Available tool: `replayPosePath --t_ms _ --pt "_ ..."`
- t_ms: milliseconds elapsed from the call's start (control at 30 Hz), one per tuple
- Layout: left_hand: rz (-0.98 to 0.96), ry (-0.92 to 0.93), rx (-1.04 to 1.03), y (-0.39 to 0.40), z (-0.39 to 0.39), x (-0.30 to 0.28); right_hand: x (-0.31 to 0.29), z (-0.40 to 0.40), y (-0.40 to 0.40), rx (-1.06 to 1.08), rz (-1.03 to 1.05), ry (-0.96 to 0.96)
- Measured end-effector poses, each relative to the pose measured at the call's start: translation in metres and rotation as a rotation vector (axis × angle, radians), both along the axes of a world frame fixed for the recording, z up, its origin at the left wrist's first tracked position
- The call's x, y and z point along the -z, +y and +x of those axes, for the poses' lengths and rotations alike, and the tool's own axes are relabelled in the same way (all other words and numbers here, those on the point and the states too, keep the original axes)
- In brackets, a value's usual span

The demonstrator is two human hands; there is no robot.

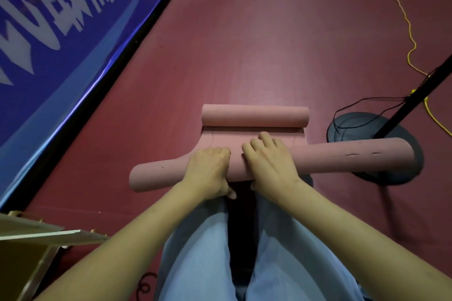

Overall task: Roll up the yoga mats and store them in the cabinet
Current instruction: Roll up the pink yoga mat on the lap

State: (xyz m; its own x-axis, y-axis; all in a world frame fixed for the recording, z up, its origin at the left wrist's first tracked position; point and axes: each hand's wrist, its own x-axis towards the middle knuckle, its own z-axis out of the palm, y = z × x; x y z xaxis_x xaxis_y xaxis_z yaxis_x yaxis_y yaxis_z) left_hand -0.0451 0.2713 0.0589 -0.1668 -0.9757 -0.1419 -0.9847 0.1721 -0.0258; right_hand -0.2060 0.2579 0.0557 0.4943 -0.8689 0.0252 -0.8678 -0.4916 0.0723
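1. We see a pink foam yoga mat (342, 154), matt, with a fine ribbed texture and a few small slits in its surface.
2. We see a dark red floor (269, 44), a matt, finely grained covering.
3. We see a blue banner (49, 32) of glossy sheet, creased and catching light along its lower edge.
4. We see a pale wooden cabinet panel (49, 234), smooth, with a raw cut edge.
5. We see light blue denim trousers (195, 264), soft matt cloth.
6. We see a black round stand base (354, 129), smooth and dull.
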Motion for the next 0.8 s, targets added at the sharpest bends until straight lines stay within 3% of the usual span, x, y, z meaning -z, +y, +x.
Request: replayPosePath --t_ms 200,400,600,800 --pt "-0.06 0.021 -0.044 0.01 -0.005 -0.004 0.0 0.003 0.009 0.048 -0.007 0.032" --pt "-0.029 -0.012 0.024 0.058 -0.017 -0.014 0.0 -0.018 0.052 0.022 -0.046 -0.063" --pt "0.073 0.0 0.088 0.106 -0.025 -0.022 0.001 -0.031 0.103 -0.012 0.112 -0.096" --pt "0.055 0.065 0.055 0.104 -0.024 -0.016 -0.032 -0.027 0.078 -0.108 0.346 0.084"
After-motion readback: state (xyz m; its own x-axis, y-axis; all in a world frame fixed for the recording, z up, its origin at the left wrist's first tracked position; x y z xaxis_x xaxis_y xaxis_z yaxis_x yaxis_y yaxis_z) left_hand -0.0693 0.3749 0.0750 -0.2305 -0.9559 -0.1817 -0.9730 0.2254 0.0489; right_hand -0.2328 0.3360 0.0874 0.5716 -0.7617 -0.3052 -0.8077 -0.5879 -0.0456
